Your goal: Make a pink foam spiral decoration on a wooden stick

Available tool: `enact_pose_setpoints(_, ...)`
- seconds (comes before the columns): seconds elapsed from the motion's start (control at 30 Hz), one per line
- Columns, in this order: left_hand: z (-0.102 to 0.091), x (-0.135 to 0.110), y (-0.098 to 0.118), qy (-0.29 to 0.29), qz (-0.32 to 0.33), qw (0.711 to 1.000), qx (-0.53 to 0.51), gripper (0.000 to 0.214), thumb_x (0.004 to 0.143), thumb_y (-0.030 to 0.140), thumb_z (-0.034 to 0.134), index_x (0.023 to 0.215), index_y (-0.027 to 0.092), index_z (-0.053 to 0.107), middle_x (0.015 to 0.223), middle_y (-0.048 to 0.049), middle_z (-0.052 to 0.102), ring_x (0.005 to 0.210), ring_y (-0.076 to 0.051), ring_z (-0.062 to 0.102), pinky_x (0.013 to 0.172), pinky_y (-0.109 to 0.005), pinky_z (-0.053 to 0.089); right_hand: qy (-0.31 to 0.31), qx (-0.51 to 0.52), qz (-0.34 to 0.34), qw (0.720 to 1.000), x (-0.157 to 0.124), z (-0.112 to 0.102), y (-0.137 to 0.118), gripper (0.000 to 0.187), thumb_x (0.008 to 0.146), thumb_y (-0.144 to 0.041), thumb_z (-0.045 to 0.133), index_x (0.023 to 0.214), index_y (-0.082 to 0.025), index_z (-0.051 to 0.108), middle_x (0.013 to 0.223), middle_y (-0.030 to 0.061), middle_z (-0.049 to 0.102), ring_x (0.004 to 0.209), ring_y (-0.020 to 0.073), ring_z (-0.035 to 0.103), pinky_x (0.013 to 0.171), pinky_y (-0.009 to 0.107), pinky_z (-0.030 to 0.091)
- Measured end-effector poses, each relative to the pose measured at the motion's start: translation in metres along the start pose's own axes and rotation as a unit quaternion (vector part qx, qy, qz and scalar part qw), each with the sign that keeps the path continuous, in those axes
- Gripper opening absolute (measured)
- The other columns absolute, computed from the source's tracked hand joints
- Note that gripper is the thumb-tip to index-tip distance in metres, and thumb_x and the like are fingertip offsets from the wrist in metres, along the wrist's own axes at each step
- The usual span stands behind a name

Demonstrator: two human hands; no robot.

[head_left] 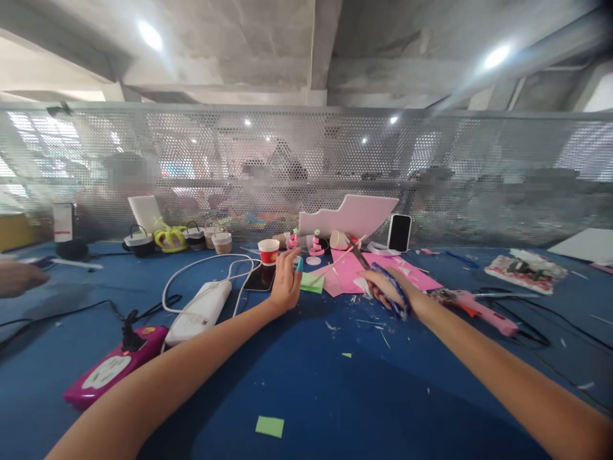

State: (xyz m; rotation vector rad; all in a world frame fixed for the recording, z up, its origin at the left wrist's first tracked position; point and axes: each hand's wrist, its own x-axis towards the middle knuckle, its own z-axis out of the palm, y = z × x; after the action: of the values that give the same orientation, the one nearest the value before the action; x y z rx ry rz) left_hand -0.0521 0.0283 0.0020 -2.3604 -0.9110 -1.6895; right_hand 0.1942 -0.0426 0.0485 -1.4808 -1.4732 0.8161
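Note:
My left hand [286, 281] is raised over the blue table [306, 383], fingers stretched up and apart, holding nothing; a small green paper piece [312, 283] lies just right of it. My right hand [387, 287] is closed through the blue handles of a pair of scissors [378, 275], whose blades point up and left over pink paper sheets [349, 268]. A thin stick [335, 260] lies across the pink paper near the blades.
A pink glue gun [479, 310] lies right of my right hand. A white power bank [198, 310], a pink power strip [112, 370], a phone [260, 278], a red cup [269, 251], small baskets [170, 238] and a white foam board [349, 214] stand around. Another person's hand [19, 278] shows at left.

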Motion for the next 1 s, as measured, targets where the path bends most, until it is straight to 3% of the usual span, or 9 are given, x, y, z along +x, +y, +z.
enact_pose_setpoints(0.1, 0.001, 0.0, 0.014, -0.058, -0.021, 0.998, -0.01, 0.036, 0.095, 0.033, 0.025, 0.122, 0.019, 0.044, 0.113, -0.0118, 0.054, 0.108, -0.021, 0.049, 0.097, -0.042, 0.039, 0.003, -0.085, 0.01, 0.996, -0.008, 0.0, 0.005, 0.049, 0.073, -0.051, 0.06, 0.04, -0.018, 0.049, 0.031, 0.0, 0.044, 0.023, 0.0105, 0.041, 0.028, 0.022, 0.034)
enact_pose_setpoints(0.17, 0.003, -0.002, 0.024, -0.09, -0.033, 0.995, -0.002, 0.034, 0.094, 0.033, 0.033, 0.122, 0.018, 0.044, 0.107, -0.0107, 0.057, 0.103, -0.021, 0.052, 0.093, -0.039, 0.042, -0.006, -0.116, 0.011, 0.993, -0.011, 0.003, 0.006, 0.049, 0.075, -0.053, 0.056, 0.042, -0.018, 0.049, 0.033, 0.0003, 0.046, 0.024, 0.0109, 0.043, 0.029, 0.022, 0.036)
enact_pose_setpoints(0.27, 0.008, -0.005, 0.039, -0.148, -0.037, 0.988, 0.024, 0.034, 0.09, 0.033, 0.045, 0.12, 0.017, 0.045, 0.102, -0.0093, 0.061, 0.097, -0.02, 0.056, 0.087, -0.037, 0.046, -0.011, -0.112, 0.008, 0.994, -0.013, 0.007, 0.008, 0.049, 0.077, -0.056, 0.052, 0.046, -0.018, 0.048, 0.034, -0.0003, 0.048, 0.026, 0.0117, 0.046, 0.031, 0.022, 0.037)
enact_pose_setpoints(0.4, 0.011, -0.008, 0.047, -0.215, -0.051, 0.974, 0.045, 0.025, 0.092, 0.024, 0.041, 0.112, 0.016, 0.052, 0.085, -0.0052, 0.065, 0.076, -0.016, 0.061, 0.072, -0.029, 0.049, -0.019, -0.117, -0.017, 0.993, -0.018, 0.008, 0.007, 0.051, 0.079, -0.058, 0.048, 0.047, -0.018, 0.048, 0.035, -0.0007, 0.047, 0.028, 0.0113, 0.046, 0.033, 0.021, 0.037)
enact_pose_setpoints(0.63, 0.012, -0.005, 0.038, -0.17, -0.077, 0.982, -0.008, 0.029, 0.091, 0.013, 0.037, 0.113, 0.017, 0.054, 0.075, 0.0015, 0.058, 0.046, -0.004, 0.048, 0.052, -0.017, 0.044, -0.039, -0.082, -0.037, 0.995, -0.021, 0.01, 0.001, 0.049, 0.078, -0.059, 0.05, 0.05, -0.019, 0.045, 0.035, -0.0024, 0.044, 0.028, 0.0106, 0.043, 0.032, 0.022, 0.036)
enact_pose_setpoints(0.83, 0.013, -0.007, 0.036, -0.163, -0.041, 0.985, -0.031, 0.031, 0.091, 0.014, 0.036, 0.116, 0.015, 0.053, 0.075, 0.0009, 0.055, 0.044, -0.003, 0.046, 0.047, -0.016, 0.042, -0.066, -0.017, -0.019, 0.997, -0.009, 0.013, 0.02, 0.05, 0.079, -0.064, 0.045, 0.058, -0.019, 0.049, 0.04, -0.0042, 0.045, 0.031, 0.0094, 0.044, 0.031, 0.02, 0.036)
enact_pose_setpoints(1.0, 0.014, -0.007, 0.035, -0.157, -0.036, 0.987, -0.017, 0.031, 0.091, 0.014, 0.035, 0.117, 0.015, 0.053, 0.076, 0.0003, 0.056, 0.046, -0.003, 0.046, 0.048, -0.016, 0.042, -0.067, -0.032, -0.043, 0.996, -0.009, 0.013, 0.023, 0.053, 0.082, -0.064, 0.039, 0.058, -0.018, 0.051, 0.044, -0.0011, 0.05, 0.033, 0.0108, 0.048, 0.035, 0.022, 0.041)
